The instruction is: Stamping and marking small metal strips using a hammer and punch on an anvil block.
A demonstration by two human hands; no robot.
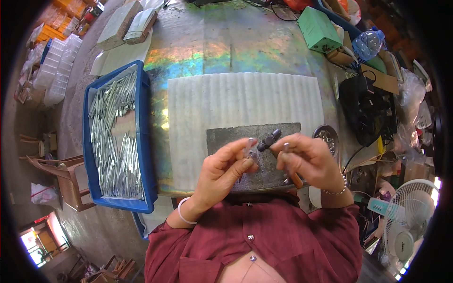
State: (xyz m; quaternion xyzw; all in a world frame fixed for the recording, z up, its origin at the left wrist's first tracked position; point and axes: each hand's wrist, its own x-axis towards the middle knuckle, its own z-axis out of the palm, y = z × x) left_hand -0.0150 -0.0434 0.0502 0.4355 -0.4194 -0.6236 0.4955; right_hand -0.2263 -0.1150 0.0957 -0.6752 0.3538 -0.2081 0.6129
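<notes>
Head view, only one: a small clear piece (pixel 250 147) is pinched between thumb and forefinger of the left hand (pixel 221 172), near upright, its top end poking above the fingertips. In the right hand (pixel 314 160) a tool (pixel 296 179) is gripped, brown handle jutting below the palm; whether the silver tip (pixel 286 147) at the thumb belongs to it cannot be told. Key relation: the clear piece lies to the left of the right-hand grip, with a black part (pixel 270 140) set between, its long axis slanted up and to the right, right fingertips nearer to it. Whether the black part is held or propped cannot be told. All of this is over the dark mat (pixel 219 136), which is laid on the foam sheet (pixel 198 101) on the table (pixel 278 56). Counts: clear piece, one; black part, one; brown handle, one; mat, one; sheet, one. At left, one blue tray (pixel 147 165) is seen, filled with metal strips (pixel 126 165), too many to be counted. At right, one bowl (pixel 336 141) is placed just beside the right hand, small parts inside uncountable. Farther off: green box (pixel 320 30), one; bottle (pixel 368 45), one; fan (pixel 409 212), one.
</notes>
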